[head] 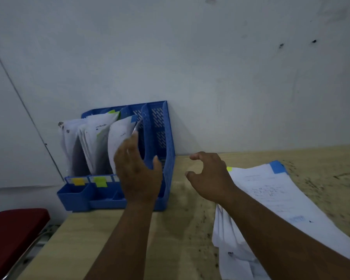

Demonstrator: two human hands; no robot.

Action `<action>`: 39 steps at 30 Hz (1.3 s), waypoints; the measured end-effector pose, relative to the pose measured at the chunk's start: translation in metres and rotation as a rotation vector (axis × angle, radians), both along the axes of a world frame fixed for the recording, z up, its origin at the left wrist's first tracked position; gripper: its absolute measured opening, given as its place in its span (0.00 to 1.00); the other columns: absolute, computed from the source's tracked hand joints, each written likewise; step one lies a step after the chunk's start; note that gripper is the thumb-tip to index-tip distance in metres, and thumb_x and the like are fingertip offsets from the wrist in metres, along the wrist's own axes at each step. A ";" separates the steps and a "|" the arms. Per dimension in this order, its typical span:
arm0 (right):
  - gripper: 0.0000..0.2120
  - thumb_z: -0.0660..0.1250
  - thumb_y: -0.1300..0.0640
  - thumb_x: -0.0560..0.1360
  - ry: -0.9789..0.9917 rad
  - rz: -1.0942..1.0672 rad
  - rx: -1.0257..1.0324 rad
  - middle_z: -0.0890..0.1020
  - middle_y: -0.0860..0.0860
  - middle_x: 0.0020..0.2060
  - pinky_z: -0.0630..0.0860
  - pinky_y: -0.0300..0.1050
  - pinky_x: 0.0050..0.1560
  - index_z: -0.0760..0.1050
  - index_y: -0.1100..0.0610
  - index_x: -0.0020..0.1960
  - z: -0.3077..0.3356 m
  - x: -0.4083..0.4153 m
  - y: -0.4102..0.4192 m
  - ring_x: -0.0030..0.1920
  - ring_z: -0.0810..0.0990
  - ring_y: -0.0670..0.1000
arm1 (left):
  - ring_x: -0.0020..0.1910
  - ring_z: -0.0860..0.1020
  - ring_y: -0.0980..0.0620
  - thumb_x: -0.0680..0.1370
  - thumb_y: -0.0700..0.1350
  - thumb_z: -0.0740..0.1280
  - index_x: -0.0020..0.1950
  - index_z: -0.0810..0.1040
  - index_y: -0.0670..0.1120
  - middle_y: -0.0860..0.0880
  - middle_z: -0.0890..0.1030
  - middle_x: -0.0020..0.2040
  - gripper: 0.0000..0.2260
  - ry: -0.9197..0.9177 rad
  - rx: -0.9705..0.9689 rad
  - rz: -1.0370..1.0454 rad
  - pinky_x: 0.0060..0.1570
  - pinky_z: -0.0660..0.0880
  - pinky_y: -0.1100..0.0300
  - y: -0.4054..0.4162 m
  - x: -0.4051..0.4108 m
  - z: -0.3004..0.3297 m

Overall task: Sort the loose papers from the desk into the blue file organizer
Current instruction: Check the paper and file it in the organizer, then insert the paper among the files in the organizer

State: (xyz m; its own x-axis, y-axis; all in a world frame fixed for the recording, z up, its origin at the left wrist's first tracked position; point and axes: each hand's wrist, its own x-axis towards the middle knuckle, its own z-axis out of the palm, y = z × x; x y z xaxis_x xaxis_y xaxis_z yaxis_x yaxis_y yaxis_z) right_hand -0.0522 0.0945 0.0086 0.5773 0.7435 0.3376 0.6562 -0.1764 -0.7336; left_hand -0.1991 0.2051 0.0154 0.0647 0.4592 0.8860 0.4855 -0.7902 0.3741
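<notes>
Loose white printed papers (275,201) remain stacked at lower right on our speckled wooden desk (182,219), some carrying blue and yellow tabs. Left of centre, the blue perforated plastic file organizer (160,138) already holds sheets in three slots; its rightmost looks empty. Our left hand (138,170), fingers spread, touches the third slot's sheets; our right hand (208,176) hovers loosely curled, holding nothing.

- The blue file holder (166,150) is hard, smooth plastic with little holes.
- The papers (279,190) beside it are thin and matt.
- The desk (101,239) under it looks like pale, speckled wood.
</notes>
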 end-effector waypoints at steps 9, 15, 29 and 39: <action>0.22 0.72 0.45 0.73 -0.023 -0.225 -0.088 0.73 0.49 0.68 0.67 0.51 0.68 0.75 0.44 0.66 -0.016 0.035 -0.071 0.69 0.69 0.54 | 0.54 0.78 0.58 0.74 0.45 0.75 0.57 0.82 0.51 0.56 0.82 0.53 0.12 0.185 -0.466 -0.469 0.57 0.77 0.56 -0.078 0.069 -0.037; 0.26 0.74 0.42 0.70 0.006 -0.282 -0.195 0.72 0.50 0.70 0.66 0.53 0.72 0.74 0.45 0.66 -0.040 0.053 -0.101 0.72 0.68 0.54 | 0.56 0.79 0.54 0.77 0.46 0.71 0.60 0.81 0.51 0.53 0.82 0.57 0.12 0.334 -0.750 -0.435 0.52 0.70 0.64 -0.100 0.100 -0.072; 0.38 0.73 0.29 0.59 -0.064 -0.170 -0.351 0.75 0.48 0.62 0.71 0.52 0.63 0.75 0.44 0.65 -0.059 0.051 -0.116 0.64 0.71 0.52 | 0.48 0.78 0.66 0.75 0.47 0.73 0.55 0.82 0.54 0.60 0.82 0.49 0.09 0.233 -0.723 -0.470 0.47 0.72 0.72 -0.098 0.108 -0.086; 0.30 0.67 0.30 0.57 -0.105 -0.204 -0.379 0.79 0.46 0.52 0.73 0.58 0.61 0.79 0.45 0.53 -0.049 0.035 -0.113 0.55 0.77 0.52 | 0.49 0.79 0.67 0.75 0.46 0.73 0.54 0.83 0.51 0.61 0.82 0.48 0.08 0.182 -0.751 -0.484 0.49 0.74 0.69 -0.100 0.107 -0.085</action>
